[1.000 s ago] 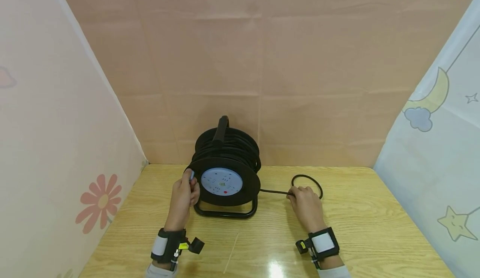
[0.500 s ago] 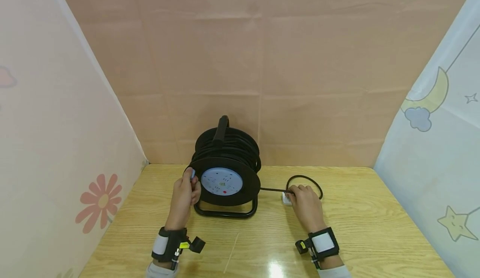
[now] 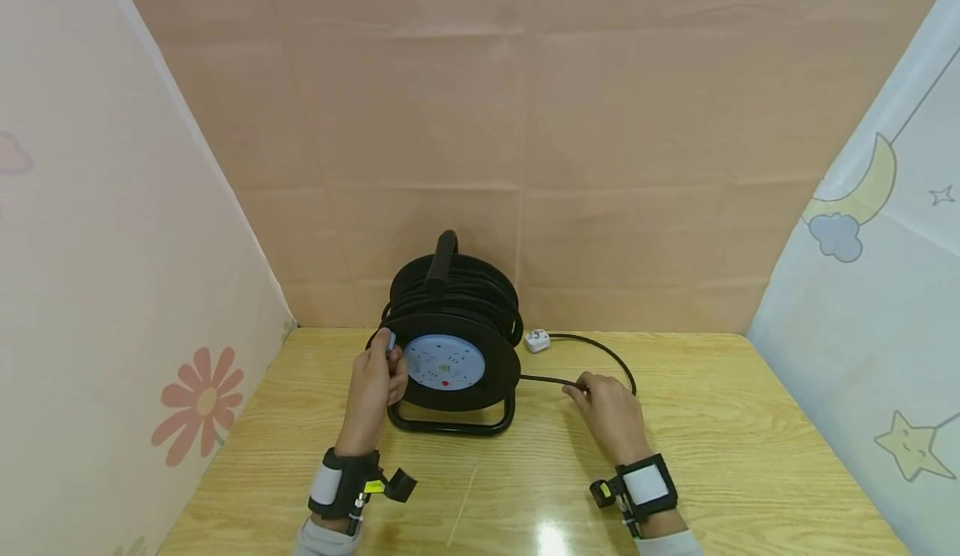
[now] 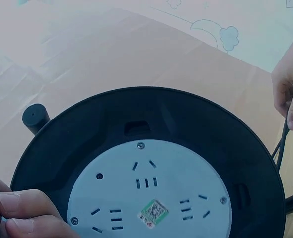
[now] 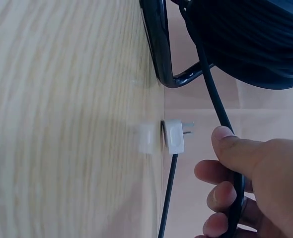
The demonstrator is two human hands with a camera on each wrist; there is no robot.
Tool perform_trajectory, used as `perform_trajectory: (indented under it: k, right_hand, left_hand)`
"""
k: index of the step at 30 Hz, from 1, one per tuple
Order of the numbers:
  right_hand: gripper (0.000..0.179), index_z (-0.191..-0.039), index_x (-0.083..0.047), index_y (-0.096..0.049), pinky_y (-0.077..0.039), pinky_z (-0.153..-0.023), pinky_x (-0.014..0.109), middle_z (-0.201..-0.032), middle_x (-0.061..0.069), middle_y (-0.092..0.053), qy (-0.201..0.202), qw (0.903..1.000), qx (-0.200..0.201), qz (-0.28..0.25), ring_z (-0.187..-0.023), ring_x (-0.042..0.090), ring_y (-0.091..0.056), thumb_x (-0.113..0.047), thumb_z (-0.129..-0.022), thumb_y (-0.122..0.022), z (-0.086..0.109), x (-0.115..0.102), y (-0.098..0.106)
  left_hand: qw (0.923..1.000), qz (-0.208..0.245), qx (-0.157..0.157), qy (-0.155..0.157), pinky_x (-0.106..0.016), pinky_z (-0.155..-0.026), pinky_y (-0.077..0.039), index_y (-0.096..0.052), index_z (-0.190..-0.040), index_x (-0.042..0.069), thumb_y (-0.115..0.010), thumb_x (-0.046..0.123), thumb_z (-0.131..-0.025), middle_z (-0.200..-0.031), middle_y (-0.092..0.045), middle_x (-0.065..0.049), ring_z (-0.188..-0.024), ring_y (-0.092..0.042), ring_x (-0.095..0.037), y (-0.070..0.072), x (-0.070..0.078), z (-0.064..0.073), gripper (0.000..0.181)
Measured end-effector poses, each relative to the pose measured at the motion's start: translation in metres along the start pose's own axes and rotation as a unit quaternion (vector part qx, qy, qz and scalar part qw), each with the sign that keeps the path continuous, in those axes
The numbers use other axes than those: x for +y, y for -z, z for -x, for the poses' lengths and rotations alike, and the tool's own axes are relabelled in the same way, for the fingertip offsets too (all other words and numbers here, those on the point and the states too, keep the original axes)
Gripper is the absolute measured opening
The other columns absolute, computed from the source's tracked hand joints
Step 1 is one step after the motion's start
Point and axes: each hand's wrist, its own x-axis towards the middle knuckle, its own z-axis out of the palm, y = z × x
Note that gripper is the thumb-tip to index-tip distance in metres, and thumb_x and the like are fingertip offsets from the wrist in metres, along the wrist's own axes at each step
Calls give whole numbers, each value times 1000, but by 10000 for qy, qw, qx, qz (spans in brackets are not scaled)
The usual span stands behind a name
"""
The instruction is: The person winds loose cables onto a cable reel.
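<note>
A black cable reel (image 3: 501,373) stands upright left of the table's middle, with many turns of cable wound on its drum. Its front carries a pale round socket panel (image 4: 176,181). At the reel's left edge my left hand (image 3: 371,385) grips a small blue-grey knob (image 3: 391,342), mostly covered by the fingers. To the right, the black cable (image 5: 213,94) runs taut from the reel into my right hand (image 3: 611,414), pinched between thumb and curled fingers. Past that hand the cable's tail bends back leftward to a white plug (image 3: 537,340), lying near the back wall.
The reel rests on a black tubular stand (image 3: 450,429), and its carry handle (image 3: 442,262) sticks up on top. A brown paper wall (image 3: 637,206) closes off the back of the wooden table (image 3: 735,456). Patterned sheets hang at both sides.
The plug, first hidden and then beside my right hand, has swung back and left to near the reel. The tail's loop has opened. My left hand has shifted slightly right and up.
</note>
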Motion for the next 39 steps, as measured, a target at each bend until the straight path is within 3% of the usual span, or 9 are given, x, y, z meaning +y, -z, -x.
perform_trajectory:
  k: [16,21,33,39]
  right_hand:
    - [33,-72,-18,-66,-29,-38,27,-57,-8,-52,-239,9987,-450,23,-47,9,-41,-47,-87,-68,2,-8,-3]
    - [34,-71,-17,-66,-30,-38,27,-58,-7,-54,-284,9987,-410,56,-46,9,-41,-47,-86,-69,1,-7,0]
    - [32,-73,-19,-66,-29,-38,26,-56,-8,-51,-275,9965,-784,-124,-44,9,-41,-48,-88,-67,1,-9,-3]
    - [30,-73,-20,-65,-29,-39,26,-56,-9,-50,-263,9947,-980,-148,-45,9,-41,-47,-87,-68,1,-12,-5]
  left_hand:
    - [9979,50,-432,-490,-21,-38,-19,-36,-73,7,-37,45,-105,-50,-29,4,-38,-23,-8,-12,5,2,50]
    - [9972,193,-541,-481,-22,-38,-17,-36,-75,6,-38,48,-103,-50,-28,4,-38,-21,-8,-20,8,2,51]
    - [9945,332,-844,-526,-22,-39,-18,-34,-76,6,-37,51,-103,-50,-28,5,-38,-22,-8,-37,10,3,52]
    - [9945,521,-785,-466,-22,-38,-18,-34,-76,7,-39,51,-102,-49,-28,4,-38,-22,-9,-43,11,5,52]
